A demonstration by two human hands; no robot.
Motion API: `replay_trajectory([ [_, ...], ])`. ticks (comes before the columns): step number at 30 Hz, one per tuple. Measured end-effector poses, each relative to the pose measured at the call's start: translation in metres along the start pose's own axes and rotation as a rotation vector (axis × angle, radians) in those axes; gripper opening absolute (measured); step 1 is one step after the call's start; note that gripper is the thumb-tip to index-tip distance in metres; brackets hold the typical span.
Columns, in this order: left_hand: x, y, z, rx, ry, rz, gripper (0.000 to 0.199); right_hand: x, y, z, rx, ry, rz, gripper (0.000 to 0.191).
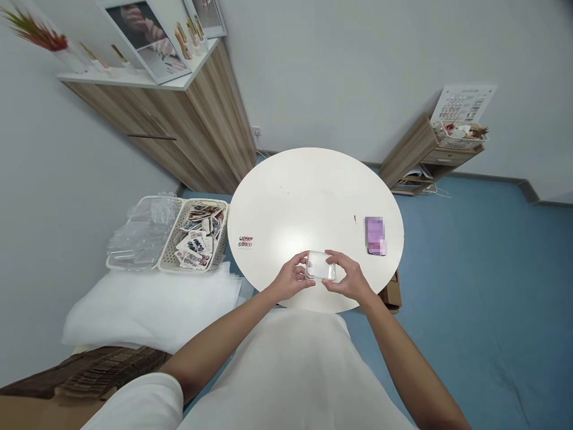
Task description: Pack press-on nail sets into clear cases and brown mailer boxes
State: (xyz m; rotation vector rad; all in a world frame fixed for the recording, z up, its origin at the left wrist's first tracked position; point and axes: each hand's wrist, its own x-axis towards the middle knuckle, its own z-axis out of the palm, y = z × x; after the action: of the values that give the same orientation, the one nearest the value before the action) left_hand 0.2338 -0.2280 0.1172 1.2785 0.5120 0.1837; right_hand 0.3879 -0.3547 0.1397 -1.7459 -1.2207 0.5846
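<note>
A clear plastic box (320, 266) is held between both hands over the near part of the round white table (304, 191). My left hand (293, 278) grips its left side, with the thumb below and the fingers curled at the edge. On the right side, my right hand (349, 276) pinches it between thumb and fingers. A small card with a set of nails (245, 242) lies on the table at the left. Toward the right edge rests a purple item (375, 235), partly blurred.
Left of the table, one basket (168, 263) holds many nail cards and another (111, 263) holds clear plastic boxes. White foam sheets (152, 307) lie below them. A wooden cabinet (215, 113) stands back left, a small shelf (409, 152) back right, a cardboard box (393, 294) near right.
</note>
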Motion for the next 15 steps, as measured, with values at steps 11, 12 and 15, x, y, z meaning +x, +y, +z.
replay_trajectory([
  [11, -0.005, -0.027, -0.005, -0.024, 0.027, -0.106, 0.078, 0.014, 0.021, 0.029, 0.224, 0.055, 0.458, 0.035],
  [12, -0.005, -0.032, -0.005, -0.015, 0.035, -0.110, 0.078, 0.014, 0.024, 0.033, 0.247, 0.061, 0.506, 0.036],
  [15, -0.004, -0.045, -0.004, -0.012, 0.073, -0.103, 0.077, 0.013, 0.032, 0.043, 0.356, 0.044, 0.598, 0.046],
])
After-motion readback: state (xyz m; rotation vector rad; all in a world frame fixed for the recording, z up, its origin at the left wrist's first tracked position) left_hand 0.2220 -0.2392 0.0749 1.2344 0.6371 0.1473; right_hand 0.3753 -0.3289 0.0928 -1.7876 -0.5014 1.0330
